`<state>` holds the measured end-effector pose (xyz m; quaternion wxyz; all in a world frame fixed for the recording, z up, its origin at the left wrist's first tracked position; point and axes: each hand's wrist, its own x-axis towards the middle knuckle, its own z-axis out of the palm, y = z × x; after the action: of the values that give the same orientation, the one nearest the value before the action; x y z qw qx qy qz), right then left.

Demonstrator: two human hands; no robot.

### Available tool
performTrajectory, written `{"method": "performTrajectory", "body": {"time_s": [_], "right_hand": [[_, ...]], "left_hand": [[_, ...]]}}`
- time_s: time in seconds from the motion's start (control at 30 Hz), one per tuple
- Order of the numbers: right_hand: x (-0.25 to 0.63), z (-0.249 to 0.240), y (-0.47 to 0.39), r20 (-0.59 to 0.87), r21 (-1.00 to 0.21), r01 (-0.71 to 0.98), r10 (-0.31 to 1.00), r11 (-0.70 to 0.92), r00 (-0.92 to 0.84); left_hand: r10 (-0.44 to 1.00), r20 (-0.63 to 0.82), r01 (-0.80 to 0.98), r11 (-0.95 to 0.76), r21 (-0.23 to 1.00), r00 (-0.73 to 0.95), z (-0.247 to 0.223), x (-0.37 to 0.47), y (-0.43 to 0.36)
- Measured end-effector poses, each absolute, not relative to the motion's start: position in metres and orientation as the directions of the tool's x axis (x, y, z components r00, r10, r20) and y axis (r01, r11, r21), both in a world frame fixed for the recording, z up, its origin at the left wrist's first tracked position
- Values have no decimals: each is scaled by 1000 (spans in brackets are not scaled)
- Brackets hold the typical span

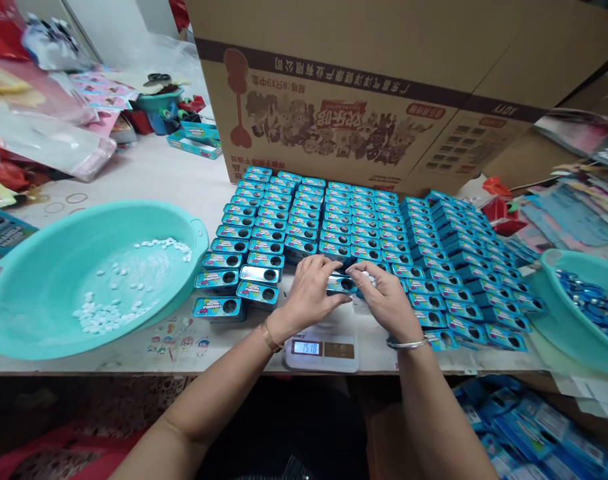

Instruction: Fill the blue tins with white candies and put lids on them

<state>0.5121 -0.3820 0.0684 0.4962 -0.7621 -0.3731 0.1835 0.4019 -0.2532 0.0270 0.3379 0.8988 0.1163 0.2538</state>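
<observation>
- Bare arms (209, 400) are reaching over the table (134, 167).
- Brown carton (459, 47) is standing behind glossy boxes (269, 235).
- Smooth oval basin (34, 273) is holding pellets (104, 321).
- Left hand (307, 290) is curving around one box (340, 285) above the scale (329, 365), its grip unclear.
- Right hand (384, 300) is pinching small white pellets (369, 277) beside that box.

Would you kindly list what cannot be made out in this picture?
In the head view:
- White pieces in the right hand: count hidden by fingers.
- Scale: platform partly hidden by the left hand.
- Right basin: cut off by the right edge.
- Boxes: fine print too small.
</observation>
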Motion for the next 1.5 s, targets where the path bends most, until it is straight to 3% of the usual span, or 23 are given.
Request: {"method": "performTrajectory", "body": {"time_s": [0.5,0.63,0.77,1.0,1.13,1.27,1.4,1.5], "right_hand": [[515,73,-379,102,-922,345,749,-176,655],[519,76,-388,4,-998,46,680,-44,733],[516,77,-404,-70,-948,-241,602,209,796],[504,57,-436,-162,-880,-368,539,299,826],[503,51,-434,-113,-943,-254,516,213,849],[505,59,-413,35,-999,51,602,-9,798],[506,65,-392,153,-900,398,725,-179,672],[506,64,-388,154,-813,519,764,-262,626]], "left_hand": [[382,353,59,-745,664,854,27,401,-253],[378,321,80,-746,661,868,36,397,-253],[361,349,65,-769,636,865,47,391,-252],[344,374,68,-807,586,861,56,391,-253],[332,322,94,-811,577,887,53,396,-258],[328,310,96,-808,581,892,46,400,-261],[346,322,96,-799,594,881,41,401,-261],[356,321,105,-796,596,878,40,402,-261]]}}
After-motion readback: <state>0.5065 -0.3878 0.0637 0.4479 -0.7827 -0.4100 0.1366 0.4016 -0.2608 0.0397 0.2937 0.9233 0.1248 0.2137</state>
